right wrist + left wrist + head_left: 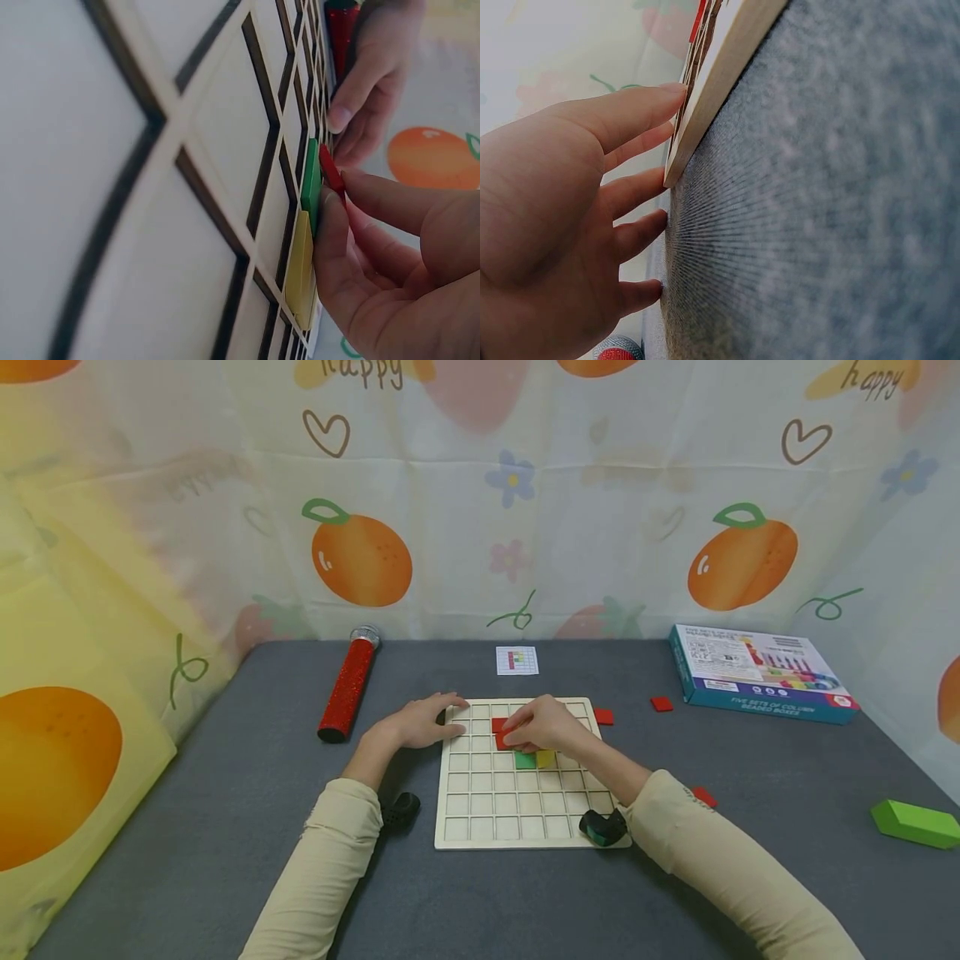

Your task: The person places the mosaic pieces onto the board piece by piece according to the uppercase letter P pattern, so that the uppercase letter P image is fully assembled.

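Observation:
A pale wooden grid board (pixel 480 806) lies on the grey table. My left hand (pixel 423 720) rests at its upper left edge; in the left wrist view the fingers are spread, and the thumb lies on the board's rim. Over the upper middle cells, my right hand (pixel 546 724) pinches a red square tile (pixel 331 171) between thumb and fingers, slightly tilted against the grid. Beside those fingertips a green tile (pixel 525 761) and a yellow tile (pixel 545 759) sit in neighbouring cells. Another red tile (pixel 498 725) shows just above, partly hidden by the right hand.
Loose red tiles lie right of the board, one by its edge (pixel 603 717), another red tile (pixel 662 703) farther off. A small printed card (pixel 517 661) is behind the board. Around it are a red microphone (pixel 348 689), a flat box (pixel 757 672) and a green block (pixel 915 823).

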`<move>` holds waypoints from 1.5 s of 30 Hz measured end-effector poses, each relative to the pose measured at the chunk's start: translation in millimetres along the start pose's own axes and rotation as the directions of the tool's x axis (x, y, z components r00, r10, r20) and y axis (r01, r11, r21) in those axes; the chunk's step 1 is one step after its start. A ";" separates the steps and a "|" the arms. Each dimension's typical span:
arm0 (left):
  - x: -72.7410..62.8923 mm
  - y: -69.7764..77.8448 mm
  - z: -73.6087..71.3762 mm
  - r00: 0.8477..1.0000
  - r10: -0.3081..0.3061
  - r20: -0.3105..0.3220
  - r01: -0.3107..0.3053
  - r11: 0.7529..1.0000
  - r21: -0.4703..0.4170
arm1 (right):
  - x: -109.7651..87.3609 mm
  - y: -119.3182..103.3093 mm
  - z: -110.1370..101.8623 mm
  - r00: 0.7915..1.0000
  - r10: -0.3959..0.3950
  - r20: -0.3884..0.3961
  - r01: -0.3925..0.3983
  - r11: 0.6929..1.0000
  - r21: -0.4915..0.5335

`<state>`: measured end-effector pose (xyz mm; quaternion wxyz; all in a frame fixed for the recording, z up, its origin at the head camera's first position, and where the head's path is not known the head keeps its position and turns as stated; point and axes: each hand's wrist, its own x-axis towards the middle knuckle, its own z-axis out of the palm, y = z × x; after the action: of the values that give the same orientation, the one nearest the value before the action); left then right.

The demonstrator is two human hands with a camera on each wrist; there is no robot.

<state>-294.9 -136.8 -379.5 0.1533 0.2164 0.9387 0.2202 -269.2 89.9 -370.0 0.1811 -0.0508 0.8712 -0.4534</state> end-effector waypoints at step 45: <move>-0.3 0.4 -0.5 1.000 0.012 0.001 -0.012 1.000 -0.014 | -16.7 60.9 -87.8 0.959 -0.200 0.198 0.183 0.978 0.103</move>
<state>-294.7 -136.8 -378.8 0.1538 0.2211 0.9358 0.2276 -280.9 197.4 -368.8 0.2282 -0.1745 0.8189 -0.4969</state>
